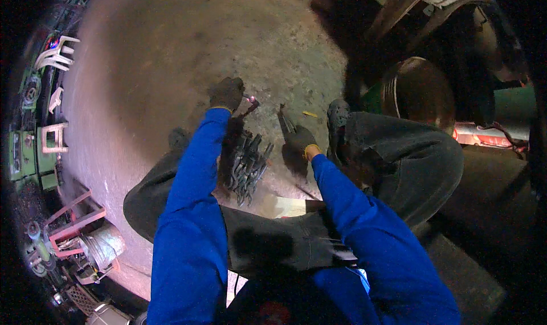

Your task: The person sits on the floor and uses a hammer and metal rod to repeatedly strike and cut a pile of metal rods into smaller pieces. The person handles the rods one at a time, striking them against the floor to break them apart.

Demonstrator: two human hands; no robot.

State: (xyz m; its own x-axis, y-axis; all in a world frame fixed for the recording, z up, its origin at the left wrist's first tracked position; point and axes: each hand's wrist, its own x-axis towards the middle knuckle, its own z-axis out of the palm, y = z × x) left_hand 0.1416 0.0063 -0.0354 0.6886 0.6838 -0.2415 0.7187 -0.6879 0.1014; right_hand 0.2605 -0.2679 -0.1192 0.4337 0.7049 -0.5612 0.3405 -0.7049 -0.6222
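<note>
My left hand point(227, 92), in a dark work glove, is closed at the far end of my outstretched arm. A small dark metal piece point(253, 104) with a bright, shiny spot sticks out from its fingers. My right hand point(300, 141), also gloved with a yellow cuff, is wrapped round a long, thin metal tool point(286, 120) pointing away from me; its exact kind is unclear. On the floor between my forearms lies a heap of dark metal parts point(248, 164), long and narrow. The heap touches neither hand.
A yellow stick point(309, 114) lies beside my right shoe point(338, 115). Farther right a large drum point(419, 91) lies on its side. White plastic chairs point(56, 54), a green machine point(28, 154) and a reddish metal frame point(73, 222) stand along the left. My bent legs flank the heap.
</note>
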